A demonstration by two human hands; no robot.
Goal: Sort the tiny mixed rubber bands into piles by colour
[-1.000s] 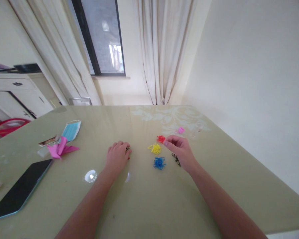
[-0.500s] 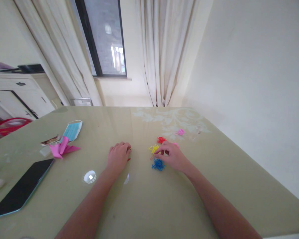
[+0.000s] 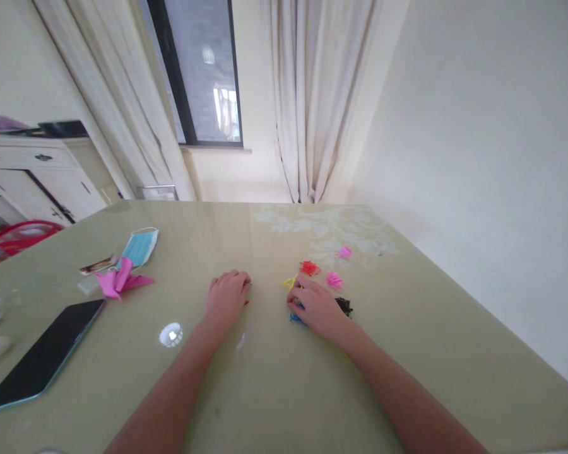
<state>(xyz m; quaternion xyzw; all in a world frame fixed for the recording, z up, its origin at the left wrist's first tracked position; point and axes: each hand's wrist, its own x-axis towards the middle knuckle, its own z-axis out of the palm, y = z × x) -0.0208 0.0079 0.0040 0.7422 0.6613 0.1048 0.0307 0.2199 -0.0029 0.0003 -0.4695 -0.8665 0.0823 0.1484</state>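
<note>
My left hand [image 3: 227, 297] rests on the table with its fingers curled in. A bit of red shows below its fingertips, and whatever lies under the fingers is mostly hidden. My right hand [image 3: 316, 306] bends its fingers and thumb down, close together, over a pile of small yellow bands [image 3: 289, 282] and a pile of blue bands [image 3: 297, 320], covering much of both. What its fingertips hold, if anything, cannot be made out. Beyond it are red bands [image 3: 309, 268] and a pink pile [image 3: 334, 280]. Black bands [image 3: 344, 306] lie partly behind the wrist.
Another pink item [image 3: 344, 252] lies farther back. At left are a pink folded-paper shape [image 3: 120, 280], a blue face mask [image 3: 139, 247] and a dark-screened tablet or phone [image 3: 45, 353]. The glossy table [image 3: 265, 391] runs toward the wall at right.
My right hand moved from beside the red pile leftward and nearer, down over the yellow and blue piles. The near pink pile and black bands came into view. My left hand stayed nearly still.
</note>
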